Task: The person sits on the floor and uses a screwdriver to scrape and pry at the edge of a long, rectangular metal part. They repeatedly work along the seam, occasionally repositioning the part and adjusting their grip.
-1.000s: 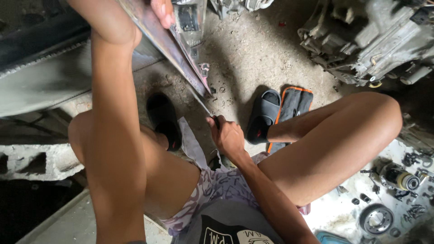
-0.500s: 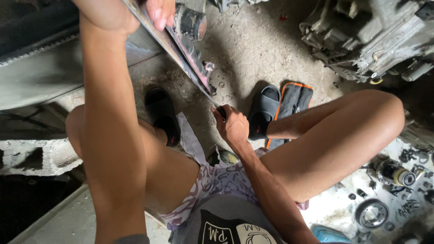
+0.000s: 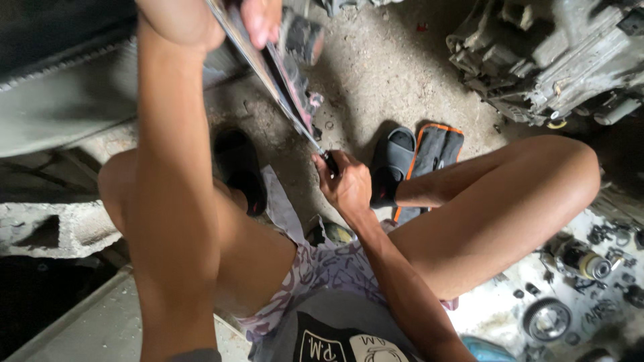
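Head view, steeply down over bent bare knees. Left hand (image 3: 258, 20) at the top edge, fingers curled round the upper end of a long flat metal panel (image 3: 268, 67); panel thin, smooth, pinkish-grey, slanting down to the right. Dark greasy part (image 3: 302, 40) just behind it, blurred, shape hard to read. Right hand (image 3: 345, 184) closed tight on a black-handled tool (image 3: 329, 161), slim metal shaft pressed against the panel's lower end. Tool tip hidden at the edge; cannot tell its kind.

Below, rough floor (image 3: 376, 74) of gritty grey concrete, stained dark in patches. Black rubber slide sandal (image 3: 396, 161) beside the right hand, ribbed strap up. Touching it on the right, a folded grey fabric pouch (image 3: 436, 154) with orange trim. Second dark sandal (image 3: 241, 167) near the left knee, partly hidden by the leg. Patterned purple-and-white shorts (image 3: 322, 268), soft cloth, bunched between the thighs.

Upper right, a bulky cast-metal engine block (image 3: 557, 60), dull grey, ribbed and grimy. Lower right, a pale sheet (image 3: 496, 312) strewn with small parts: a toothed steel gear (image 3: 547, 318), round and shiny, and a cylindrical piece (image 3: 580, 258) with a brass-coloured end. Left side, a chipped concrete block (image 3: 47, 228), coarse and pitted.
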Demonstrator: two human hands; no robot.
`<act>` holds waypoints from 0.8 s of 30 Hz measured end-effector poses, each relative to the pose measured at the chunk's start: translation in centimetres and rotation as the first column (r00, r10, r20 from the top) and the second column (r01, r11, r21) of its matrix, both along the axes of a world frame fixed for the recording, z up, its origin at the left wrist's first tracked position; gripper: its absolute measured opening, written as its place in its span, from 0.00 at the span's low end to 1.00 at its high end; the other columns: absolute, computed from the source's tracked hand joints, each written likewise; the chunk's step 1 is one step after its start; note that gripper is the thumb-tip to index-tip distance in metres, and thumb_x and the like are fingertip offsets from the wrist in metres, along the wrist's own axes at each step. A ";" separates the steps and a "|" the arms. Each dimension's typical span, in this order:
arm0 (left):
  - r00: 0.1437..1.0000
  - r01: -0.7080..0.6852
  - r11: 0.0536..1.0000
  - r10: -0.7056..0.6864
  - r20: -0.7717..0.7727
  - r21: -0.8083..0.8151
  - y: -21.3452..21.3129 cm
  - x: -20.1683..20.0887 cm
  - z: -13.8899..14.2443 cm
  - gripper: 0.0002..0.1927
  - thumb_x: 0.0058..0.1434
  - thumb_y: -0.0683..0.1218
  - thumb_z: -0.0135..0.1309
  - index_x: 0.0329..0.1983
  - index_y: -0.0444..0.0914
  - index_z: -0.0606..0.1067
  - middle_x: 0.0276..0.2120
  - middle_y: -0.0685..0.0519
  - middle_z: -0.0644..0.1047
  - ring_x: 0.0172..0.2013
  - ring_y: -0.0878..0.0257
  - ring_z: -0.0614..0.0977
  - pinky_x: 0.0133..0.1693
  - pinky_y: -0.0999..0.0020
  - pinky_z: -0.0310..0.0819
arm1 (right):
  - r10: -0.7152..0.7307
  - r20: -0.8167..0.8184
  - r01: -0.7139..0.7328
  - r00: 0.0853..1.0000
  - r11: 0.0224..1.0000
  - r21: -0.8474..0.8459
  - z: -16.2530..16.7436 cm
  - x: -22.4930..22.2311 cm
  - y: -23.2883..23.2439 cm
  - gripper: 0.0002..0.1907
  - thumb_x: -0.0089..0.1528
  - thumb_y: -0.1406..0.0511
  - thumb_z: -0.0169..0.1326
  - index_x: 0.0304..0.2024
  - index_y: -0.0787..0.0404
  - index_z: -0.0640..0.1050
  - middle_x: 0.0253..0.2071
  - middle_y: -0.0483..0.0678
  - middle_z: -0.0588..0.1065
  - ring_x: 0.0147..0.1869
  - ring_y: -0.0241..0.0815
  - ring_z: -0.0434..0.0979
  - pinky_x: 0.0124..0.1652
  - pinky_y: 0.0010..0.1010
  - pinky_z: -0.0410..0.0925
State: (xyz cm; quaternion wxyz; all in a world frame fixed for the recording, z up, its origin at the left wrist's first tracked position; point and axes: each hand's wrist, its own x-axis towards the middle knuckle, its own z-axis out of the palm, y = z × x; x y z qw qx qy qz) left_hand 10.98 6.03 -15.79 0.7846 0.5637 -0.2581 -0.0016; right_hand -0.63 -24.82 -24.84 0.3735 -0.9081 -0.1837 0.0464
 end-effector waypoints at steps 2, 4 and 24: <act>0.999 -0.031 0.999 0.031 0.014 0.016 -0.2 -0.1 0.2 0.37 0.72 0.65 0.35 0.26 0.29 0.69 0.23 0.37 0.73 0.24 0.47 0.76 0.32 0.61 0.70 | 0.021 0.009 -0.021 1.000 0.999 0.038 -0.4 0.2 0.2 0.17 0.65 0.55 0.60 0.36 0.64 0.81 0.28 0.57 0.78 0.28 0.57 0.79 0.29 0.43 0.70; 0.999 -0.030 0.999 0.029 0.020 0.044 -0.6 0.0 0.5 0.38 0.73 0.67 0.36 0.26 0.29 0.68 0.22 0.37 0.72 0.23 0.47 0.75 0.30 0.61 0.70 | 0.004 -0.048 -0.002 0.999 0.999 0.044 -0.6 0.2 0.6 0.18 0.66 0.55 0.60 0.37 0.65 0.80 0.27 0.57 0.78 0.27 0.57 0.79 0.28 0.43 0.69; 0.979 -0.164 0.986 0.161 -0.121 -0.017 -1.7 -0.8 1.0 0.38 0.72 0.69 0.33 0.32 0.29 0.67 0.22 0.37 0.70 0.21 0.47 0.73 0.27 0.58 0.69 | 0.028 0.064 -0.038 0.998 0.986 0.164 1.5 0.9 2.0 0.19 0.67 0.55 0.58 0.33 0.65 0.76 0.21 0.58 0.73 0.22 0.58 0.75 0.25 0.43 0.66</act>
